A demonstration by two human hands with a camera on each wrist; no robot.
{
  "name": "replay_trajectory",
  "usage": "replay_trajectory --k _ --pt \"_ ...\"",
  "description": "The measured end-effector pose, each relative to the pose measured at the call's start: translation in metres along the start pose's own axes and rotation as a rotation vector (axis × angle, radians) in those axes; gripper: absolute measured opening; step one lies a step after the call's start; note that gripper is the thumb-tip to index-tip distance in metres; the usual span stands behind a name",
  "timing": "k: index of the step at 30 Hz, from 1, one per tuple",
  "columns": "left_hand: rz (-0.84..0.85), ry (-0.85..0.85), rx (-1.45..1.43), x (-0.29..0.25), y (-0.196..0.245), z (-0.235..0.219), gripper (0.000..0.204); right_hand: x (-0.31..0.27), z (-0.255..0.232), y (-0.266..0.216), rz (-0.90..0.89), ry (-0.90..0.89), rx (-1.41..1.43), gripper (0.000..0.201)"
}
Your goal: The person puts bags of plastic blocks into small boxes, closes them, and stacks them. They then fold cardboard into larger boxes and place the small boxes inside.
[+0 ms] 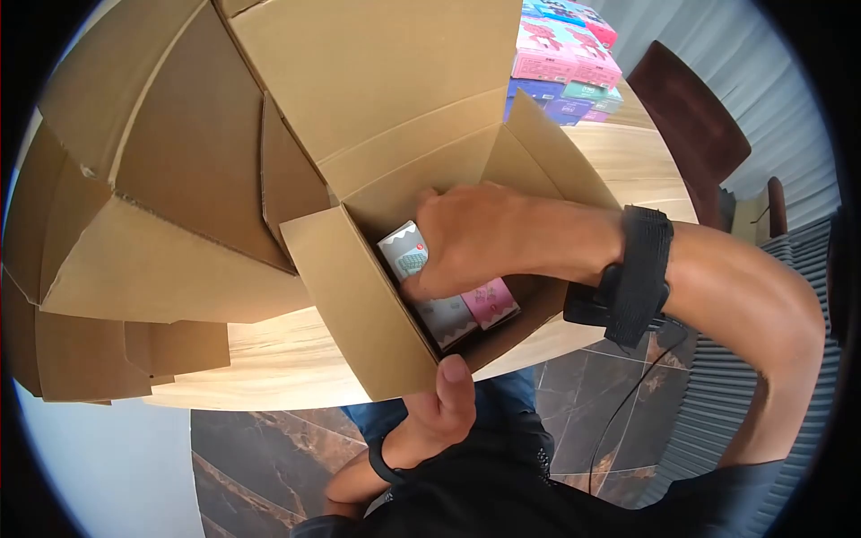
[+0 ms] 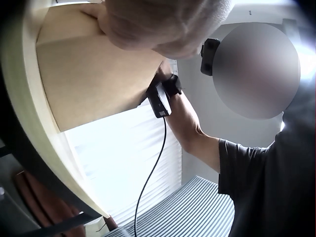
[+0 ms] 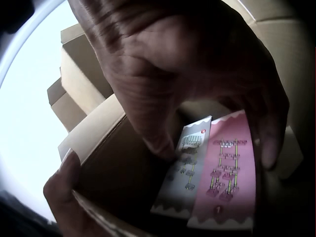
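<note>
An open cardboard carton (image 1: 359,305) stands near the table edge. Its flap is gripped by the left hand (image 1: 435,408), thumb on top, fingers hidden behind; that thumb also shows in the right wrist view. Inside, a grey box (image 1: 444,320) and a pink box (image 1: 491,302) lie side by side. The right hand (image 1: 493,233) reaches down over them. In the right wrist view its thumb is at the left side of the grey box (image 3: 185,163) and its fingers are at the right side of the pink box (image 3: 227,173), spanning the pair.
Larger open cartons (image 1: 197,152) stand to the left on the wooden table (image 1: 269,363). Stacked colourful boxes (image 1: 565,58) are at the back right. A dark chair (image 1: 691,108) is beyond, and a cable hangs from the right wrist device (image 1: 628,278).
</note>
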State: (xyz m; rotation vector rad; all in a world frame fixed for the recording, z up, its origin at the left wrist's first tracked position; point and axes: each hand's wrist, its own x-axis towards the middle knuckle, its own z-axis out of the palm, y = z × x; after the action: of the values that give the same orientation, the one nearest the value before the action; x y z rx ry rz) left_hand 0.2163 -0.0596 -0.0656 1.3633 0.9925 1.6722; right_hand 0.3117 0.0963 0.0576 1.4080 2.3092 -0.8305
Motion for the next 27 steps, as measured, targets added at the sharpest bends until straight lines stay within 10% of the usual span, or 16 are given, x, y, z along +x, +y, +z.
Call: replay_trajectory --k 9,16,19,23,27 --pt "0.108 -0.012 0.156 0.005 -0.009 0.0 0.032 -0.038 -0.011 0.0 0.081 0.044 0.379 0.059" --pt "-0.026 -0.061 0.153 -0.004 -0.016 0.005 0.034 -0.074 0.013 -0.007 0.093 0.639 0.618 0.056" --pt "-0.026 -0.17 0.139 0.016 0.0 0.005 0.038 -0.061 0.024 -0.007 0.165 0.546 0.524 0.063" --pt "-0.121 -0.077 0.058 0.01 0.01 0.003 0.044 -0.053 -0.026 -0.008 0.251 -0.063 0.589 0.088" --pt "0.026 -0.203 0.148 0.008 -0.006 0.001 0.047 -0.047 -0.017 0.0 0.192 -0.022 0.781 0.082"
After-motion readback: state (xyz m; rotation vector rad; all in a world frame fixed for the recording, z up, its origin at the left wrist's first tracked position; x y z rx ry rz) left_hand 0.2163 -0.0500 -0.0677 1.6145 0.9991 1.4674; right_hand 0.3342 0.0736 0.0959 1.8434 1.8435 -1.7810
